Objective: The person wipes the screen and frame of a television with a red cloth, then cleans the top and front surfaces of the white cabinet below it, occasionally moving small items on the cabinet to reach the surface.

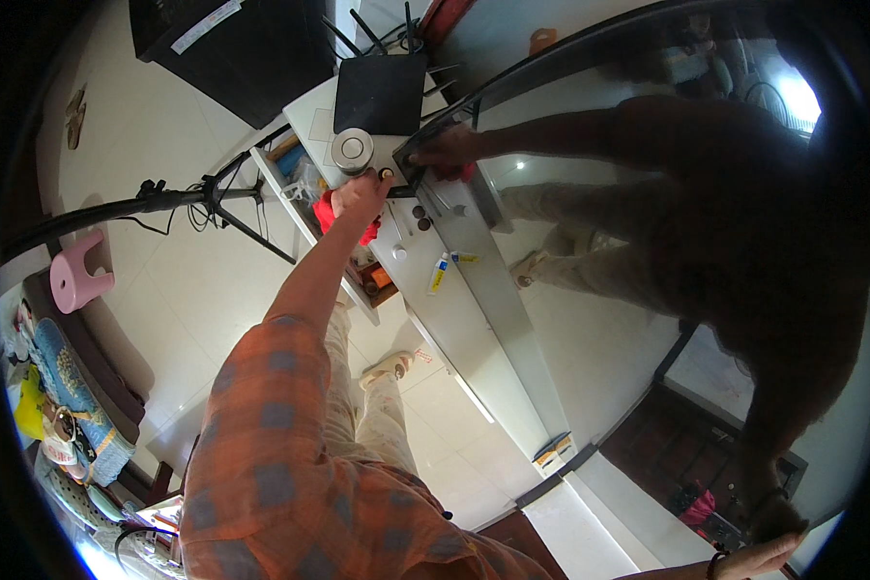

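My left hand (359,197) reaches to the far end of a white TV cabinet (464,312), with a red cloth (325,212) bunched in and under it. Just beyond the knuckles stands a round lidded canister (352,150). A small round object with a dark rim (386,174) is by the fingers. Beside them is a corner of a large television (609,217), whose glossy dark screen mirrors my arms and body. At lower right, my right hand (761,557), with a bracelet at the wrist, lies against the television's other edge. Its fingertips are hard to make out.
A black router (379,94) with several antennas sits behind the canister. An open drawer (373,279) juts out under my left arm. A tube (438,275), dark discs (421,217) and a white cap (399,252) lie on the cabinet. Leftward are a tripod (210,194) and pink stool (80,279).
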Action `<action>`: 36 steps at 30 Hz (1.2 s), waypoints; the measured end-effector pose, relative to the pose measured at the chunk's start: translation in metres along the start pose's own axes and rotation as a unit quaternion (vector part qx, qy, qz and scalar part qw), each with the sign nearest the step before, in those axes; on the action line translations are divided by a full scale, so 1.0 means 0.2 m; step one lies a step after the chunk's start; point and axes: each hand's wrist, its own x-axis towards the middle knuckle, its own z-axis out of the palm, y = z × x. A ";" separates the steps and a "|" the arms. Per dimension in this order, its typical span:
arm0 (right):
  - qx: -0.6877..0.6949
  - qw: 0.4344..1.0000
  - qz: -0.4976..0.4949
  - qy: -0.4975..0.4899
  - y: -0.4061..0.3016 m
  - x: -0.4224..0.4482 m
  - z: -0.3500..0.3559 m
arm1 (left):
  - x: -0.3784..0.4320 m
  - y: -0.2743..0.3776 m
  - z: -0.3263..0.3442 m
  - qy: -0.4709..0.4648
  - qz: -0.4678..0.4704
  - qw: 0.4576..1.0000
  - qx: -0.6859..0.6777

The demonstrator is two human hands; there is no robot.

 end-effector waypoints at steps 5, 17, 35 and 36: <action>-0.009 0.995 0.094 0.009 0.07 -0.01 -0.02 | -0.14 -0.11 -0.08 -0.005 -0.050 0.995 -0.083; -0.007 0.999 -0.050 -0.015 -0.02 -0.02 0.04 | -0.64 0.19 -0.47 -0.250 -0.178 0.251 -0.918; 0.092 0.994 -0.045 -0.048 -0.22 -0.06 0.05 | -1.12 0.95 0.43 -0.080 -0.170 0.534 -0.824; 0.102 0.991 -0.048 -0.075 -0.21 -0.08 0.05 | -1.25 1.07 0.28 -0.123 -0.181 0.492 -0.843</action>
